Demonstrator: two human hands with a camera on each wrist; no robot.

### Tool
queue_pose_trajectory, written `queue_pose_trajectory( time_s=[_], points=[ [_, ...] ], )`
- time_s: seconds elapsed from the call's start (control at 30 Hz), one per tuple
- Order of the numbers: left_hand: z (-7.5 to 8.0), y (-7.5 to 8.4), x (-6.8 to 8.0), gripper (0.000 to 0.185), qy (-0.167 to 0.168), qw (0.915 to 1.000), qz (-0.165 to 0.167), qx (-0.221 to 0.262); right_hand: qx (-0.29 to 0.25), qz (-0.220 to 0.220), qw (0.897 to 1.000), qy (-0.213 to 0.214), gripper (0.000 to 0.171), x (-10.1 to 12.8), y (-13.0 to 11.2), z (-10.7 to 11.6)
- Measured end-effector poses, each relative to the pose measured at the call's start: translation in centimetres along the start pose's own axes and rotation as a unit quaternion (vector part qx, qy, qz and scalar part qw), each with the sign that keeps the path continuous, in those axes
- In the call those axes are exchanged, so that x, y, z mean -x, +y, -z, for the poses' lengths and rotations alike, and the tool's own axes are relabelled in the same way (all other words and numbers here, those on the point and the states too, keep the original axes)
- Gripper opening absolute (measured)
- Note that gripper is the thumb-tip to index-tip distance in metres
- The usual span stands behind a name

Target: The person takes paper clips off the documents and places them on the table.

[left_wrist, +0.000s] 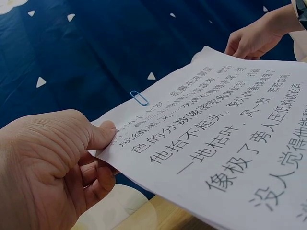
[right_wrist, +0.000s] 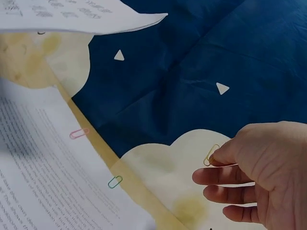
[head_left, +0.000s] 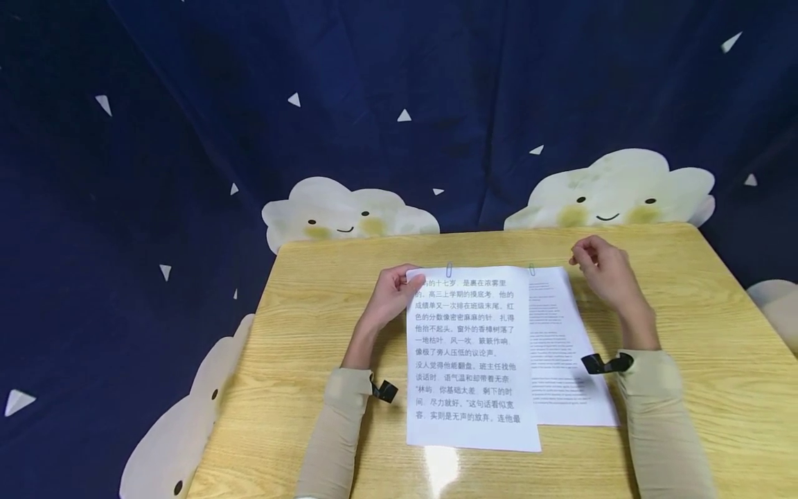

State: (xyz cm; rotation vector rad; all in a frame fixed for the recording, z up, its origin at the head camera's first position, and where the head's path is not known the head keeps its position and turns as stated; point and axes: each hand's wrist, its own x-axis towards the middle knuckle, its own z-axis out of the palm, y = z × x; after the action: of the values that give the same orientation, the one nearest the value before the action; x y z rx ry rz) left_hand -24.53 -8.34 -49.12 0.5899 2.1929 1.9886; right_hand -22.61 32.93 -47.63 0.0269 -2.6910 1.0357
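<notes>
My left hand (head_left: 393,296) grips a stack of papers (head_left: 470,353) by its upper left corner, thumb on top and the other fingers beneath. Large Chinese print covers the top sheet, and a blue paper clip (left_wrist: 139,98) sits on its top edge. Off to the right, my right hand (head_left: 607,276) is raised near the table's far side. In the right wrist view it pinches a yellow paper clip (right_wrist: 209,155) between thumb and forefinger, apart from any paper.
Partly covered by the held stack, a second set of sheets (head_left: 564,346) with small print lies on the wooden table (head_left: 305,388). Its top edge bears a pink paper clip (right_wrist: 79,133) and a green one (right_wrist: 115,182). A dark blue curtain (head_left: 349,83) with clouds hangs behind.
</notes>
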Motion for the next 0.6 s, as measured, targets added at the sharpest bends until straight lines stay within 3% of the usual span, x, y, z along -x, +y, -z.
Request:
queue_pose_trajectory(
  time_s=[0.6],
  points=[
    [0.4, -0.3, 0.3, 0.019, -0.006, 1.0, -0.003, -0.005, 0.015, -0.016, 1.0, 0.009, 0.034, 0.0, 2.7, -2.5]
  ],
)
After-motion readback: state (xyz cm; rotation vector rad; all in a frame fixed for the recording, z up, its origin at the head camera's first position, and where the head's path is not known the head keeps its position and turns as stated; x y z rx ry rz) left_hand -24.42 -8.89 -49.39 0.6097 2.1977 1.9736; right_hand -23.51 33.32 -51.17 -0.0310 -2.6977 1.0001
